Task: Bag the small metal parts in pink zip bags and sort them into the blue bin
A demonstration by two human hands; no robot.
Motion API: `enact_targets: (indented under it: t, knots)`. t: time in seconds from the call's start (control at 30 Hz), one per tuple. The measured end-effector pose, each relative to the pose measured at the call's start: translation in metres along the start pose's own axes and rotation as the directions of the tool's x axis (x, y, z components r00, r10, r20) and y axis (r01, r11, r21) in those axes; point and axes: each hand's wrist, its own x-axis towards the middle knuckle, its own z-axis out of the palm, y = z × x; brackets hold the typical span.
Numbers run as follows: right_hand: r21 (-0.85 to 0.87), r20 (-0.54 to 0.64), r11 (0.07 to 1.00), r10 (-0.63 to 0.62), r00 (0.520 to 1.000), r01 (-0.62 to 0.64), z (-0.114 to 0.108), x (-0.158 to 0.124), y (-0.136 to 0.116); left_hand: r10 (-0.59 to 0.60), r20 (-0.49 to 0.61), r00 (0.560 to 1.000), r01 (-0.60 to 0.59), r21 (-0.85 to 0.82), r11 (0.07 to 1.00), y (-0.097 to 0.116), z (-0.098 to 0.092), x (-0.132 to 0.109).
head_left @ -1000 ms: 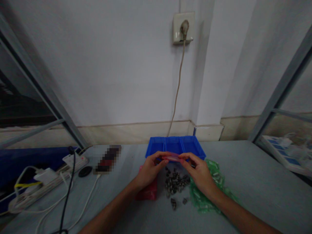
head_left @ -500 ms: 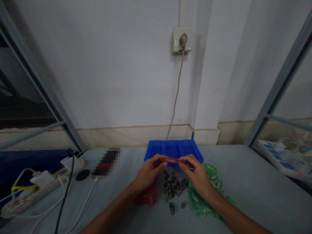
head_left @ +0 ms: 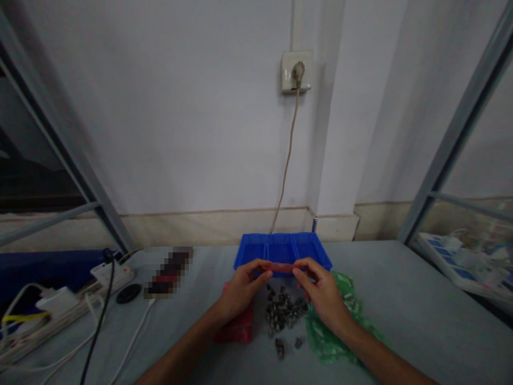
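Observation:
My left hand (head_left: 249,286) and my right hand (head_left: 318,286) pinch the two ends of a narrow, folded red plastic bag (head_left: 281,268), held level between them. It hangs in front of the blue three-compartment tray (head_left: 240,258), above the table. Below the hands lies a loose pile of small dark metal parts (head_left: 282,310), with a few pieces apart from it toward me. Partly under my left forearm is a red packet (head_left: 240,326). A crumpled green plastic bag (head_left: 332,337) lies beneath my right wrist.
At the left, a power strip (head_left: 52,321) carries plugs and cables, near a black round disc (head_left: 129,293) and a blurred-out device (head_left: 168,272) with a white cable. A white tray of items (head_left: 449,262) stands at far right. Metal frame posts rise on both sides; a wall is behind.
The red bag between my fingers has turned slightly, showing a broader, redder face. Both hands keep their pinch. The whole view has shifted a little.

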Motion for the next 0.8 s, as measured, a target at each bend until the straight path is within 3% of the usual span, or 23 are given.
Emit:
enact_targets:
  t: [0.3, 0.6, 0.8]
  knots:
    - [0.161, 0.024, 0.987, -0.030, 0.999, 0.025, 0.005, -0.002, -0.013, -0.014, 0.008, 1.000, 0.013, 0.011, 1.000, 0.002, 0.001, 0.000]
    - [0.143, 0.070, 0.985, 0.088, 0.994, -0.097, 0.005, -0.003, 0.000, 0.084, -0.024, 0.996, -0.083, 0.047, 0.995, -0.003, 0.002, 0.001]
    - [0.159, 0.008, 0.980, 0.122, 0.993, -0.121, 0.003, -0.001, -0.005, 0.096, -0.003, 0.995, -0.096, 0.050, 0.994, 0.007, -0.001, -0.002]
